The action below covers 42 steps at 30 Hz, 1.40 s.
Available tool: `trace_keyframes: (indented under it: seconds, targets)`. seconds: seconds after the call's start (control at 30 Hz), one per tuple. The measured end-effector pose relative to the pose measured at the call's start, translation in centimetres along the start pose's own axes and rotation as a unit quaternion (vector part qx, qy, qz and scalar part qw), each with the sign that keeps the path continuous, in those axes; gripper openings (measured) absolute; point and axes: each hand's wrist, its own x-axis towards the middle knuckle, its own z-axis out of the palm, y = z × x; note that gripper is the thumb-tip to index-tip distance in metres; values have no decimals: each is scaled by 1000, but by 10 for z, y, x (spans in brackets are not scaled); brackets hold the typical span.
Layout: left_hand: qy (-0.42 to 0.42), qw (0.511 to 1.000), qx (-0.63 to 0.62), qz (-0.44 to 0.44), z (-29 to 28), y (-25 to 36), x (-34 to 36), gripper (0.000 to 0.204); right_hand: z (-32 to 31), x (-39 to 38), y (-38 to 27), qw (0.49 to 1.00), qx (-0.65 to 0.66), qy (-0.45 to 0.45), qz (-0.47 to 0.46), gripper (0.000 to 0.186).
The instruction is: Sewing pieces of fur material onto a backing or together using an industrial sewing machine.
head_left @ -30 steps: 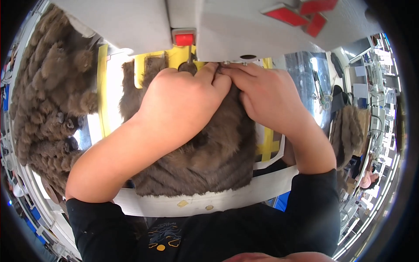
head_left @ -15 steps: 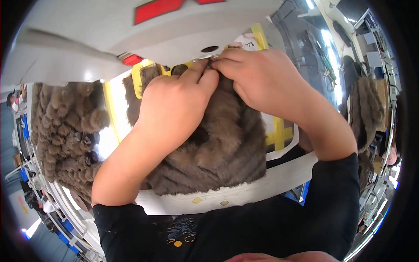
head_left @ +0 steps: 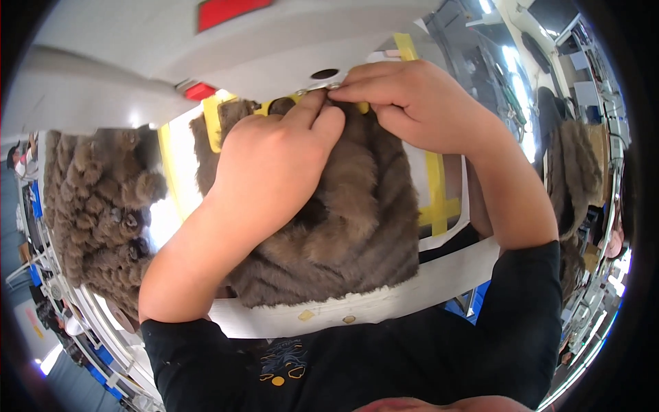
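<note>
White desk (head_left: 412,293), bearing strips of yellow tape (head_left: 434,185), runs below the fingers (head_left: 309,108), while a pale machine housing (head_left: 226,58) overhangs their tips and a fur pile (head_left: 89,185) sits well to their left. If the edge slips or a fold bunches at the fingertips, the fur could skew; stray hairs might snag, and fingers so near the machine housing could be nipped if they drift forward. The brown fur piece (head_left: 388,230) lies below and between both hands, its far edge at the fingertips, its body spreading from them toward the wearer. Thumb and index of the left hand (head_left: 271,158) seem pinched on that edge; the right hand (head_left: 419,103) brings its fingertips there too, but I cannot tell whether they grip.
</note>
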Motion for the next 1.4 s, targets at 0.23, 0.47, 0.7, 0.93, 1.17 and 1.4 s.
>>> trace_keyframes:
  seconds: [0.23,0.47,0.7,0.93,1.17,1.4]
  targets:
    - [-70,997,23,12,-20,6,-15,50,-4,8,-10,993,-97,-59,44,43]
    - [-64,998,-5,-16,-20,20,-33,55,-5,17,-19,985,-112,-101,85,42]
    - [-89,996,15,-7,-19,26,-34,60,3,16,-12,995,-69,-37,66,39]
    - [-125,991,36,12,-24,26,-31,64,4,16,-11,997,-55,-16,54,38]
    - [-101,995,15,-15,-19,20,-31,59,3,21,-8,996,-70,-15,58,32]
    - [-118,993,-4,-26,-16,11,-23,54,-1,23,10,993,-105,-15,56,17]
